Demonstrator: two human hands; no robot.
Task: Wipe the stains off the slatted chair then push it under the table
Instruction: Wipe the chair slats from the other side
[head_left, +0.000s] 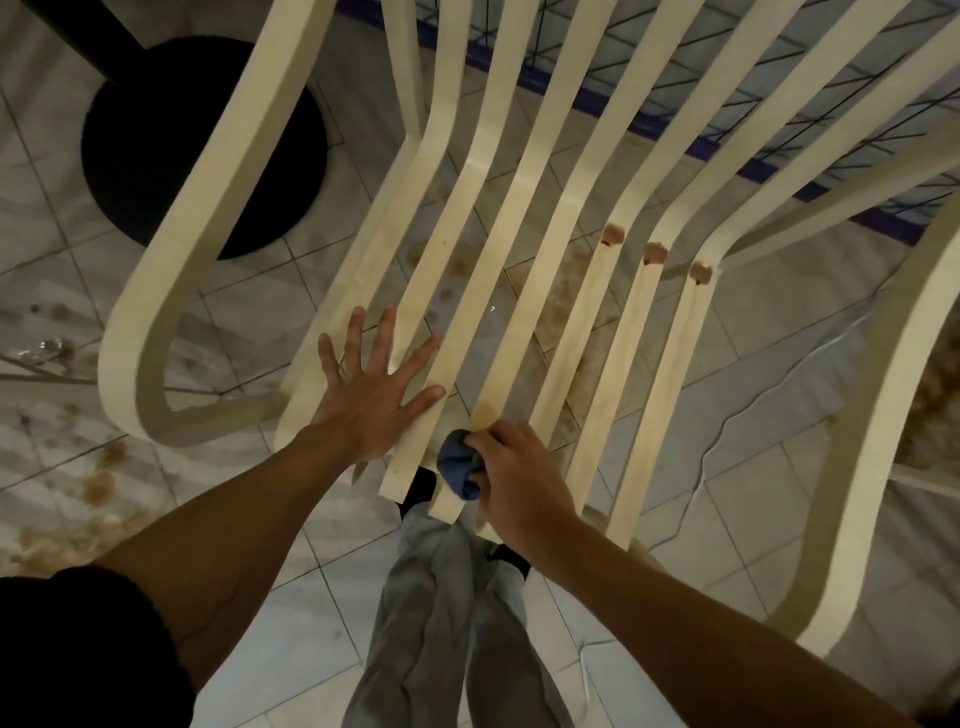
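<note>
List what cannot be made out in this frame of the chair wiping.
Head view only.
- Blue cloth: mostly hidden inside the right hand; size and shape unclear.
- Slatted chair: backrest top cut off by the upper edge.
- Table: only its dark round base shows; its top is cut off at the upper left.
- Left hand: lies flat over part of the seat, so any stain beneath it is unseen.

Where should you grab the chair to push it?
Probably by the looped left armrest and right armrest, one grip on each from above. Each is an open rounded band that fingers can wrap round. The seat slats are flat, and three carry brown stains; the right hand holds the cloth.
</note>
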